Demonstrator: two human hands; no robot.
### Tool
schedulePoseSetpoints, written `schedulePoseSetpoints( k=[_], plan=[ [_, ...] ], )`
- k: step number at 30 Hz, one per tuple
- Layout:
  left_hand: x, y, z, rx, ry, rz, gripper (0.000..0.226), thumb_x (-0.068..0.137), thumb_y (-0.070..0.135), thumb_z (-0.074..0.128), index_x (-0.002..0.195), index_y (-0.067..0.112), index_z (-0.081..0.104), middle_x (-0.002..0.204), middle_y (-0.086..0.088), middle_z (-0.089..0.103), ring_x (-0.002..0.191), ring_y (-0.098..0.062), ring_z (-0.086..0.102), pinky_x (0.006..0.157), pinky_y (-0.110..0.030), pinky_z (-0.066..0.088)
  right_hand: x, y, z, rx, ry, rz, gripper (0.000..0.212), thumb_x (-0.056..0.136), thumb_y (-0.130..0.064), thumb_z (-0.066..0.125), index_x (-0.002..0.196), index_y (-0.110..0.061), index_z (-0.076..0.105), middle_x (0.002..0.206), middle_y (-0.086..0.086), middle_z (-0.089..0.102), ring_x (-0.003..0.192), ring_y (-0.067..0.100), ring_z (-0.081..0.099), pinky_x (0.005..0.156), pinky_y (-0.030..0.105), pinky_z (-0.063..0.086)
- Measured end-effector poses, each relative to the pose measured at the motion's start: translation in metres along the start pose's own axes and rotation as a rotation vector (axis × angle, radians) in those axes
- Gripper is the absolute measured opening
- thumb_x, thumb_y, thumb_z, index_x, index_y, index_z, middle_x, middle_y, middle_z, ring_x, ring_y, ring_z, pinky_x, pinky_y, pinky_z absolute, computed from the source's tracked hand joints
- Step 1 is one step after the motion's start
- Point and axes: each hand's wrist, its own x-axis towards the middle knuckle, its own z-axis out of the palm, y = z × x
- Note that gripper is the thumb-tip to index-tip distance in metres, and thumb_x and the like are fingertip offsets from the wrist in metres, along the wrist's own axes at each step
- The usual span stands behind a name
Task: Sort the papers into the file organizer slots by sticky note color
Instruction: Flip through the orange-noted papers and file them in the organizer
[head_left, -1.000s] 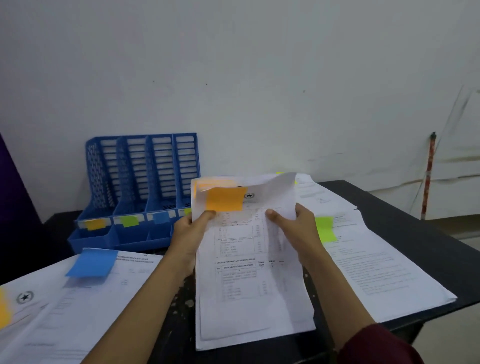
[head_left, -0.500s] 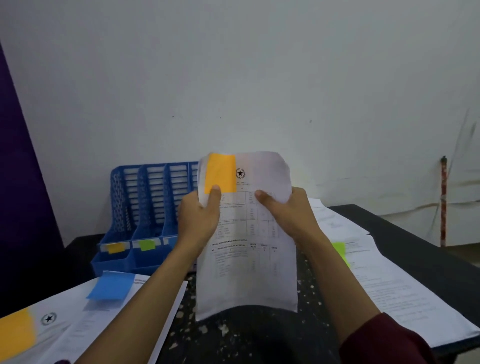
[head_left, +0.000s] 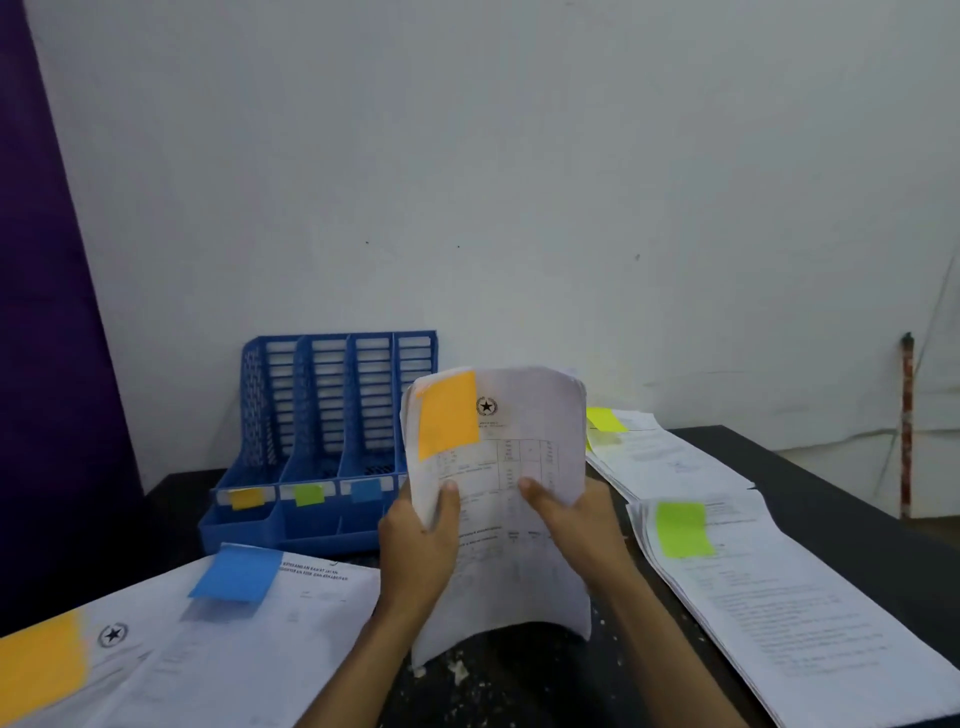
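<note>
I hold a small stack of printed papers (head_left: 524, 457) upright above the black table (head_left: 857, 488), an orange sticky note (head_left: 447, 413) on its top left corner. My left hand (head_left: 415, 545) grips the stack's left edge and my right hand (head_left: 576, 530) grips its right edge, thumbs on the front. Behind and to the left stands the blue file organizer (head_left: 317, 431), its slots labelled with an orange note (head_left: 245, 499), a green note (head_left: 309, 494) and a blue note (head_left: 365, 490); the held papers hide its rightmost slot front.
Papers with a blue sticky note (head_left: 236, 574) and an orange sticky note (head_left: 39, 665) lie at the front left. Papers with a green sticky note (head_left: 683, 530) lie at the right, another with a yellow-green note (head_left: 605, 420) behind them. A white wall rises behind the table.
Both hands lifted the orange-noted stack off the table and stood it upright in front of the organizer's right side. My thumbs have slid lower on the sheet. The camera view shifted.
</note>
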Motion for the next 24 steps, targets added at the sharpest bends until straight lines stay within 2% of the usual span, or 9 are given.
schedulePoseSetpoints(
  k=[4, 8, 12, 16, 20, 24],
  plan=[
    [0.008, 0.000, 0.000, -0.018, -0.027, 0.014, 0.013, 0.097, 0.024, 0.062, 0.109, 0.019, 0.066, 0.094, 0.013, 0.069, 0.088, -0.002, 0.066, 0.061, -0.008, 0.052, 0.006, 0.000, -0.003, -0.043, 0.003, 0.002, 0.017, 0.090, -0.022, 0.073, 0.107, -0.021, 0.072, 0.094, -0.007, 0.075, 0.088, 0.014, 0.073, 0.064, 0.024, 0.059],
    [0.014, 0.000, -0.002, -0.067, -0.088, -0.009, 0.017, 0.097, 0.025, 0.063, 0.113, 0.021, 0.066, 0.101, 0.012, 0.071, 0.091, -0.002, 0.068, 0.066, -0.011, 0.054, 0.008, -0.003, -0.007, -0.040, -0.005, -0.006, 0.014, 0.090, -0.020, 0.073, 0.103, -0.025, 0.071, 0.090, -0.012, 0.074, 0.081, 0.006, 0.071, 0.057, 0.018, 0.055],
    [0.006, -0.007, -0.005, -0.124, -0.137, -0.053, 0.013, 0.097, 0.029, 0.062, 0.109, 0.030, 0.065, 0.103, 0.014, 0.072, 0.093, -0.002, 0.070, 0.069, -0.016, 0.056, 0.005, 0.013, -0.012, -0.015, -0.001, 0.011, 0.020, 0.088, -0.021, 0.075, 0.108, -0.023, 0.071, 0.094, -0.011, 0.075, 0.084, 0.007, 0.073, 0.063, 0.021, 0.058],
    [-0.001, -0.016, -0.004, -0.130, -0.132, -0.067, 0.018, 0.098, 0.031, 0.060, 0.115, 0.028, 0.064, 0.103, 0.016, 0.071, 0.094, -0.001, 0.070, 0.068, -0.015, 0.057, -0.001, 0.027, -0.011, -0.012, -0.023, 0.030, 0.023, 0.090, -0.022, 0.073, 0.112, -0.022, 0.070, 0.098, -0.011, 0.075, 0.085, 0.005, 0.072, 0.063, 0.019, 0.057],
    [0.014, -0.013, -0.007, -0.129, -0.252, -0.145, 0.013, 0.098, 0.027, 0.061, 0.110, 0.030, 0.066, 0.098, 0.016, 0.072, 0.088, 0.002, 0.070, 0.069, -0.016, 0.056, 0.006, 0.023, -0.015, -0.036, -0.016, 0.062, 0.018, 0.090, -0.016, 0.072, 0.106, -0.023, 0.071, 0.090, -0.014, 0.074, 0.079, 0.002, 0.072, 0.061, 0.017, 0.055],
    [0.036, -0.017, -0.015, -0.124, -0.420, -0.357, 0.010, 0.095, 0.028, 0.067, 0.104, 0.031, 0.070, 0.101, 0.009, 0.075, 0.095, -0.014, 0.072, 0.087, -0.036, 0.059, 0.007, 0.031, -0.022, -0.054, -0.057, 0.132, 0.016, 0.089, -0.013, 0.074, 0.087, -0.028, 0.068, 0.084, -0.015, 0.074, 0.070, -0.001, 0.071, 0.056, 0.015, 0.053]
  ],
)
